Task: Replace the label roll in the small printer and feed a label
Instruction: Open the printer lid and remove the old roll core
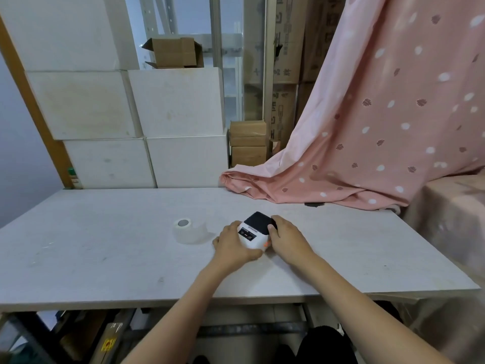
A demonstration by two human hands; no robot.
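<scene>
**Two hands on a small printer at a storeroom desk**

A pink patterned curtain (380,114) fills the right side of the room, its hem spilling onto the far right of the desk (105,258). Stacked white boxes (131,127) rise behind the desk on the left, with brown cartons (248,143) between them and the curtain. The desk is a pale, lightly scuffed board. On it, near the middle, a white label roll (190,230) stands just left of the hands, apart from them. The small printer (256,232), white with a black lid, sits right of centre. The left hand (233,244) wraps its near left side in a close grip; the right hand (284,239) grips its right side, fingertips at the lid's edge.
</scene>
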